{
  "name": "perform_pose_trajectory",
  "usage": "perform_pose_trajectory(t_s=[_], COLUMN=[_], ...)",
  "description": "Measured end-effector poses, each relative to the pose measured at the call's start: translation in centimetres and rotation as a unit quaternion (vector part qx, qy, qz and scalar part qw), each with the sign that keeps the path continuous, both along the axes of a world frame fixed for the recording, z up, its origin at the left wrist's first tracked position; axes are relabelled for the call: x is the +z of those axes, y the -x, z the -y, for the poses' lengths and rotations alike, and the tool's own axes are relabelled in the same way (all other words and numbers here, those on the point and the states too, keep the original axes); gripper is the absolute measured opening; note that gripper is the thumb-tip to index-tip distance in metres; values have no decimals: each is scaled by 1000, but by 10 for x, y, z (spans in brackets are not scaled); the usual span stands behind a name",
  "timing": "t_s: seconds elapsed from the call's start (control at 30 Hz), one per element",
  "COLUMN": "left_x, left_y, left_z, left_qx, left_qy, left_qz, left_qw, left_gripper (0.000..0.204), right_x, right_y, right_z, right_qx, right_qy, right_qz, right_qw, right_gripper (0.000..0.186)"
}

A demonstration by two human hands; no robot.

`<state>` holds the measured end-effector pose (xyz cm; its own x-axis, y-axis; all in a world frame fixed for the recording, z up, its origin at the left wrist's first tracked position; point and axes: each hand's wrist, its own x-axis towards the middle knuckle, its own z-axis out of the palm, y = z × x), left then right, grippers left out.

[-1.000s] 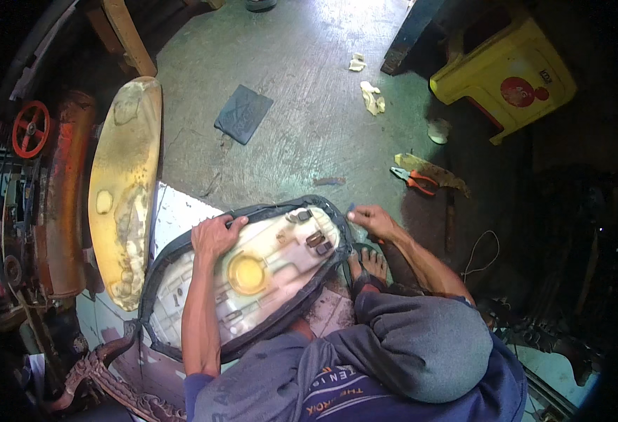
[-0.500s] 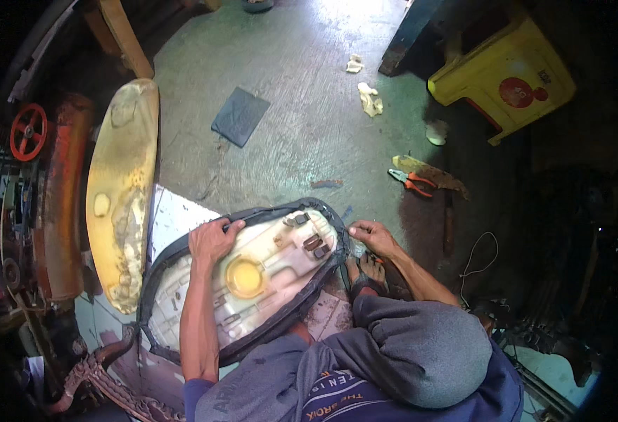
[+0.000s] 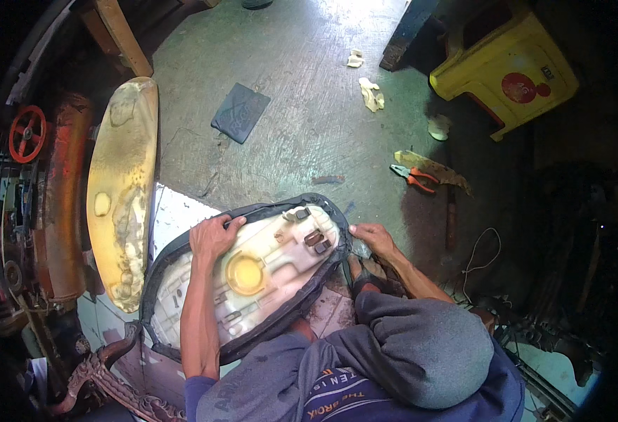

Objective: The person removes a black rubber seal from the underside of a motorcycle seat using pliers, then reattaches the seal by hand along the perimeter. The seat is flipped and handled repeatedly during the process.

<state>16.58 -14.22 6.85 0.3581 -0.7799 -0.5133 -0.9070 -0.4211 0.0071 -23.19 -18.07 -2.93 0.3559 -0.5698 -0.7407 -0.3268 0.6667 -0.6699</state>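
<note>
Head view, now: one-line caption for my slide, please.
Left hand on the seat, right hand by its right end, pliers lying farther right.

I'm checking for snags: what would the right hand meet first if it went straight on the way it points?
Most likely the black rim around the white seat base, just left of the right hand; depth is unclear, so I can't tell whether they touch.
</note>
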Motion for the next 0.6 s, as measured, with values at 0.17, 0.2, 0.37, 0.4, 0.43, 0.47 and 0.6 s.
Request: perform_pose_trajectory(t_s=[0.17, 0.2, 0.37, 0.4, 0.43, 0.47, 0.6], left_x=[0, 1, 2, 2, 2, 1, -5], left_y=[-1, -1, 1, 1, 0, 0, -4], left_z=[-1, -1, 0, -1, -1, -1, -2], left_qx=[6, 3, -4, -3, -1, -2, -10], left_qy=[-24, -31, 16, 8, 1, 3, 6], left_qz=[5, 4, -3, -3, 1, -3, 1], left_qw=[1000, 999, 1000, 1000, 1000, 1000, 1000], left_gripper=[67, 68, 68, 68, 68, 67, 67], right_x=[26, 33, 42, 41, 40, 39, 35], right_y=[6, 5, -19, -23, -26, -28, -28], right_z=[10, 16, 42, 46, 49, 51, 52], right_qx=[152, 165, 249, 273, 281, 291, 299], right_qy=[216, 251, 416, 414, 422, 426, 457], right_qz=[-231, -257, -235, -242, -253, -251, -221], right_qw=[936, 918, 842, 834, 824, 819, 808], right_gripper=[38, 38, 31, 28, 28, 28, 30])
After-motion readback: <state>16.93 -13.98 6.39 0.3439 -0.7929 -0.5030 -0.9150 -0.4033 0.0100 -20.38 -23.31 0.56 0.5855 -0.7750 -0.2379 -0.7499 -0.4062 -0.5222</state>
